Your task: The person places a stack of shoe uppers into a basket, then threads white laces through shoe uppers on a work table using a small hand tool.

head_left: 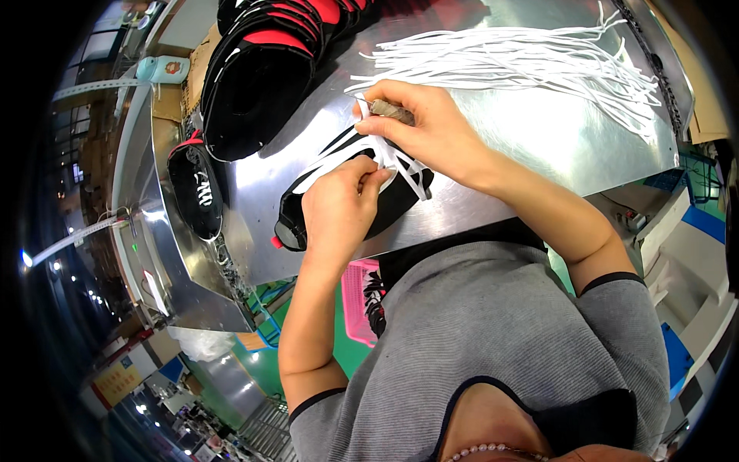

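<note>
A black shoe upper [394, 205] lies on the metal table in front of me, with white shoelace [331, 161] strands across its top. My left hand [339, 202] rests over the upper, fingers pinched together on the lace. Above the upper's far side, my right hand [431, 127] is closed around a small tool with a brownish wrapped handle [392, 112]. A thin metal shaft shows at its front by my fingertips, but its tip is hard to make out. White lace also runs at those fingertips.
Loose white laces [508, 65] lie spread over the far right of the metal table [570, 165]. Black and red uppers [258, 96] are stacked at far left, beside a laced black shoe [197, 189]. A light-blue bottle [164, 70] stands beyond. Below is a pink basket [356, 304].
</note>
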`<action>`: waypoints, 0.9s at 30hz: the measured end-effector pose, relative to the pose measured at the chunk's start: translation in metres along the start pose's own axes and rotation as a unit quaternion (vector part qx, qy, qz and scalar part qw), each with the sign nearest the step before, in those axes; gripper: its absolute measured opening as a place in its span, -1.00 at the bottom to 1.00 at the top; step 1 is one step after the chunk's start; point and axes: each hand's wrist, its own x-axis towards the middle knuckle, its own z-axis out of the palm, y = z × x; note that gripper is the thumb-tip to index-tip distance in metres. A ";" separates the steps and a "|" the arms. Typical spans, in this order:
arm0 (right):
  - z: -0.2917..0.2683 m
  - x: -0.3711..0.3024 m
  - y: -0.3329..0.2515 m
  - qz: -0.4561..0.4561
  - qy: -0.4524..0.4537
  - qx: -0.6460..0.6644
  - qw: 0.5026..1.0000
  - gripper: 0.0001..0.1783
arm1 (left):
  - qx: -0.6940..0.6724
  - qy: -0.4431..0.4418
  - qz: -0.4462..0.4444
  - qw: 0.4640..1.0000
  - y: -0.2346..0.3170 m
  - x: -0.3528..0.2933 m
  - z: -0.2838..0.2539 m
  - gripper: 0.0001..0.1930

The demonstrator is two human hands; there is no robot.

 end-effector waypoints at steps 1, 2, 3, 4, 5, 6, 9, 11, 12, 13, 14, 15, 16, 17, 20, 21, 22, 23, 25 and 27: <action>0.001 -0.001 0.010 -0.017 0.026 -0.028 0.999 -0.74 | -0.038 -0.023 -0.033 0.998 -0.001 0.001 0.000 -0.77; 0.001 -0.001 0.014 -0.033 0.048 -0.053 0.997 -0.70 | -0.074 -0.047 -0.072 0.994 -0.003 0.002 0.001 -0.77; -0.008 -0.007 0.009 0.033 0.000 -0.036 0.999 -0.66 | -0.101 -0.050 -0.088 0.990 -0.006 0.004 0.005 -0.77; -0.013 -0.013 0.014 0.039 0.000 -0.033 0.999 -0.66 | -0.100 -0.056 -0.090 0.989 -0.008 0.007 0.005 -0.77; -0.016 -0.021 0.018 0.029 -0.013 -0.042 0.999 -0.67 | -0.118 -0.070 -0.107 0.985 -0.008 0.007 0.004 -0.77; -0.019 -0.028 0.021 0.020 -0.026 -0.050 0.998 -0.67 | -0.135 -0.084 -0.125 0.979 -0.008 0.008 0.003 -0.78; -0.021 -0.049 0.017 0.071 -0.063 -0.059 0.994 -0.78 | -0.163 -0.084 -0.110 0.977 -0.012 0.009 0.004 -0.79; -0.018 -0.057 0.016 0.097 -0.076 -0.085 0.989 -0.82 | -0.165 -0.079 -0.114 0.976 -0.008 0.008 0.003 -0.79; -0.018 -0.057 0.019 0.099 -0.075 -0.083 0.989 -0.82 | -0.140 -0.078 -0.117 0.980 -0.007 0.008 0.003 -0.78; -0.017 -0.058 0.023 0.082 -0.087 -0.108 0.987 -0.80 | -0.114 -0.077 -0.119 0.983 -0.005 0.008 0.003 -0.78; -0.016 -0.059 0.026 0.065 -0.102 -0.132 0.984 -0.77 | -0.113 -0.080 -0.121 0.983 -0.005 0.008 0.002 -0.78; -0.016 -0.059 0.027 0.067 -0.103 -0.130 0.984 -0.77 | -0.114 -0.092 -0.123 0.981 -0.007 0.011 0.001 -0.77; -0.015 -0.058 0.026 0.057 -0.101 -0.142 0.983 -0.77 | -0.116 -0.105 -0.124 0.980 -0.008 0.014 0.000 -0.76; -0.016 -0.058 0.025 0.048 -0.099 -0.156 0.982 -0.78 | -0.120 -0.107 -0.125 0.979 -0.005 0.016 -0.001 -0.75; -0.014 -0.055 0.026 0.045 -0.097 -0.161 0.981 -0.79 | -0.132 -0.113 -0.134 0.976 -0.011 0.017 0.001 -0.75; -0.013 -0.054 0.026 0.052 -0.100 -0.164 0.980 -0.80 | -0.133 -0.115 -0.135 0.975 -0.011 0.016 0.002 -0.75; -0.011 -0.054 0.025 0.054 -0.101 -0.163 0.980 -0.80 | -0.134 -0.109 -0.135 0.976 -0.010 0.015 0.002 -0.76; -0.010 -0.053 0.023 0.059 -0.102 -0.171 0.978 -0.80 | -0.136 -0.102 -0.134 0.976 -0.010 0.014 0.002 -0.77; -0.010 -0.053 0.021 0.065 -0.103 -0.179 0.976 -0.80 | -0.153 -0.098 -0.126 0.975 -0.013 0.011 0.002 -0.78; -0.010 -0.052 0.019 0.067 -0.110 -0.207 0.970 -0.80 | -0.168 -0.091 -0.117 0.974 -0.013 0.009 0.002 -0.80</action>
